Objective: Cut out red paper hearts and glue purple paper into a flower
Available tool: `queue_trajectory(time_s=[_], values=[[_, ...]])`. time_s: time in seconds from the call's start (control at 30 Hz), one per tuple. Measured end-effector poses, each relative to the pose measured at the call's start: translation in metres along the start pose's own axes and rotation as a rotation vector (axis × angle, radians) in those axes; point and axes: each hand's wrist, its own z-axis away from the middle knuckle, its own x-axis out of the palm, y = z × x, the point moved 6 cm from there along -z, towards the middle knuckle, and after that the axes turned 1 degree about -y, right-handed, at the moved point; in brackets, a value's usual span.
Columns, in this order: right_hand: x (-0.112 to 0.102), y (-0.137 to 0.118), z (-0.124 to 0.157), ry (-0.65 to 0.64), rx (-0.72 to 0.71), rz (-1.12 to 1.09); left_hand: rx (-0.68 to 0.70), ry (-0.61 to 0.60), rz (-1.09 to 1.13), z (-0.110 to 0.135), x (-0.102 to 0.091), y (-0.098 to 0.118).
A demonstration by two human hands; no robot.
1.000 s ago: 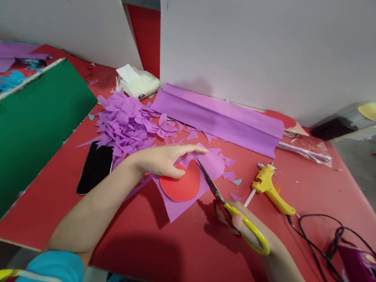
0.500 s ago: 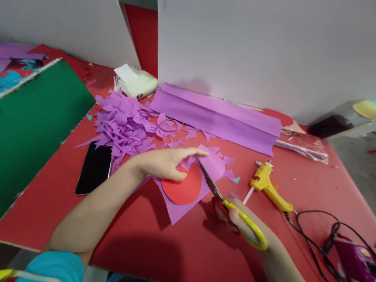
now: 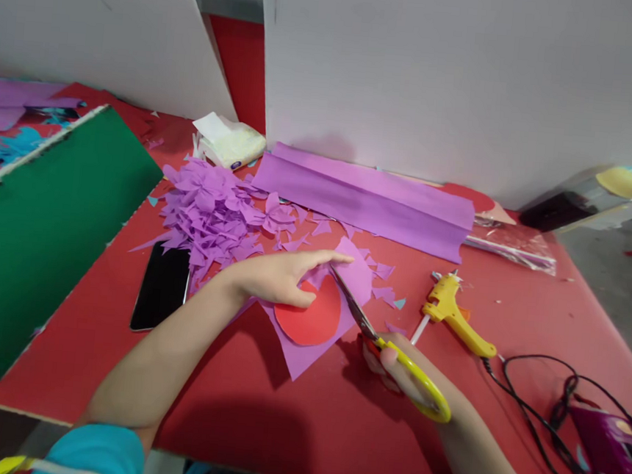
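Note:
My left hand (image 3: 282,277) grips a purple sheet of paper (image 3: 299,359) together with a red paper disc (image 3: 314,318) that lies on top of it. The thumb presses on the disc, while some fingertips are hidden behind the paper. In my right hand (image 3: 391,361) is a pair of scissors (image 3: 417,382) with yellow handles. Their dark blades point up and left along the disc's right edge, across the purple sheet, with the tip close to my left fingers. Part of the sheet stands out beyond the blades.
A heap of purple cut-outs (image 3: 208,209) partly covers a black phone (image 3: 161,286). Behind lie a folded purple strip (image 3: 363,200) and a tissue pack (image 3: 230,141). A yellow glue gun (image 3: 456,316) with a cord (image 3: 533,414) lies right; a green board (image 3: 55,244) stands left.
The view has shifted slightly. The purple flap beyond the blades sits a little differently against the scissors. Both hands keep their grips and nearly the same places.

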Motion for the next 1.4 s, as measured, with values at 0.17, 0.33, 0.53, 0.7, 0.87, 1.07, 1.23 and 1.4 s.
queue_trajectory(time_s=[0.17, 0.33, 0.53, 0.7, 0.87, 1.07, 1.23, 1.4], values=[[0.0, 0.004, 0.0, 0.022, -0.005, 0.009, 0.022, -0.004, 0.017, 0.0, 0.0, 0.001], [-0.002, 0.004, -0.001, 0.035, 0.01, 0.038, -0.004, -0.007, 0.031, 0.001, 0.0, -0.002], [-0.003, 0.003, 0.0, 0.036, 0.036, 0.052, 0.047, 0.003, -0.005, 0.001, -0.003, 0.0], [-0.004, 0.004, -0.002, 0.034, 0.061, 0.048, 0.007, 0.005, -0.045, 0.0, -0.005, -0.001], [-0.003, 0.002, -0.002, 0.011, 0.038, 0.015, 0.006, 0.011, -0.039, -0.001, -0.005, -0.002], [0.001, -0.001, 0.002, -0.019, 0.011, -0.01, 0.021, 0.022, -0.034, 0.0, -0.005, -0.001], [0.001, -0.008, 0.003, -0.042, -0.034, -0.027, 0.034, 0.001, -0.037, 0.0, -0.004, 0.001], [0.002, -0.005, 0.004, -0.05, -0.032, -0.017, -0.001, -0.003, -0.043, -0.001, -0.005, 0.002]])
